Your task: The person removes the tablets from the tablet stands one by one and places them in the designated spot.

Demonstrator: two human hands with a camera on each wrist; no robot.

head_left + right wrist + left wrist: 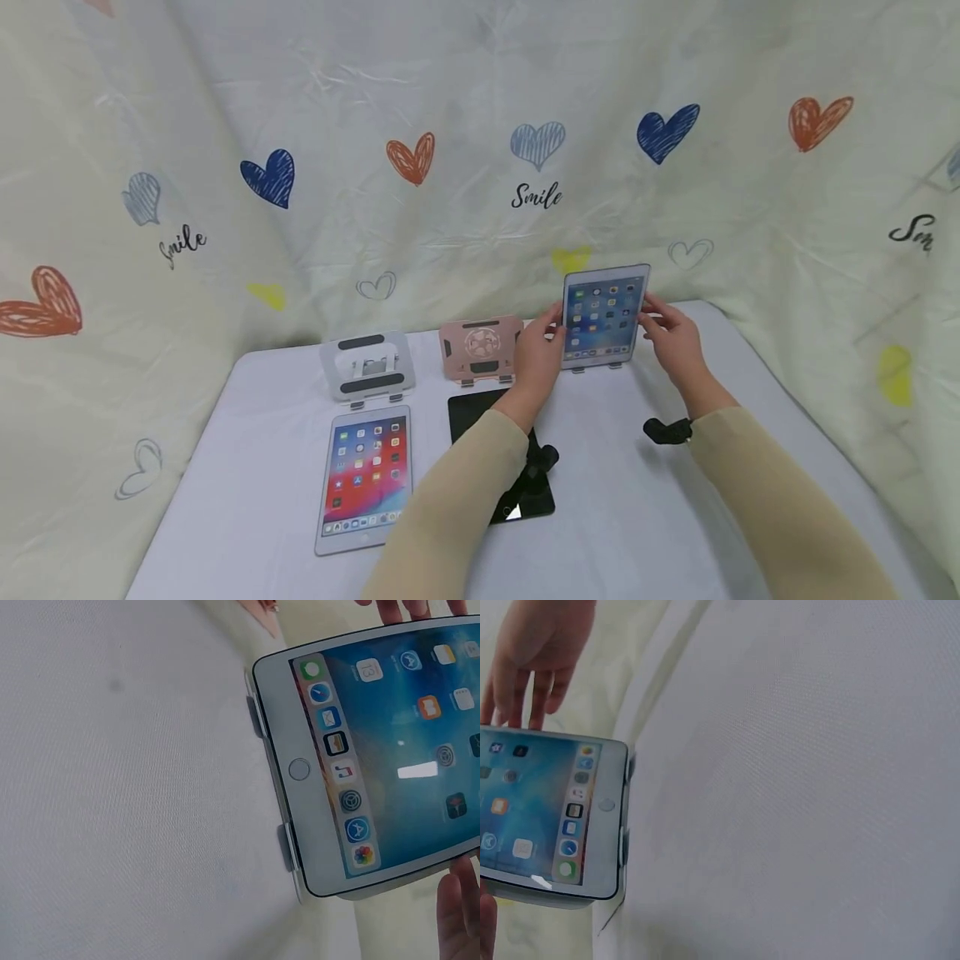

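A white-framed tablet [602, 317] with a blue home screen leans upright on a stand at the back right. Two grey hooks of the stand [287, 847] show under its lower edge in the right wrist view; most of the stand is hidden behind the tablet. My left hand [537, 357] holds the tablet's left edge, fingertips at the side of the frame. On the opposite edge is my right hand [677, 346], thumb and fingers at the rim. In the left wrist view the right hand's fingers [540, 697] reach down to that edge, partly behind it.
Left of the hands stand a pink tablet stand [482, 346] and a silver tablet stand [367, 367]. A white tablet [365, 479] lies face up in front of the silver one. A black tablet [472, 406] lies partly under my left forearm. A patterned curtain [465, 92] hangs behind the white table [232, 467].
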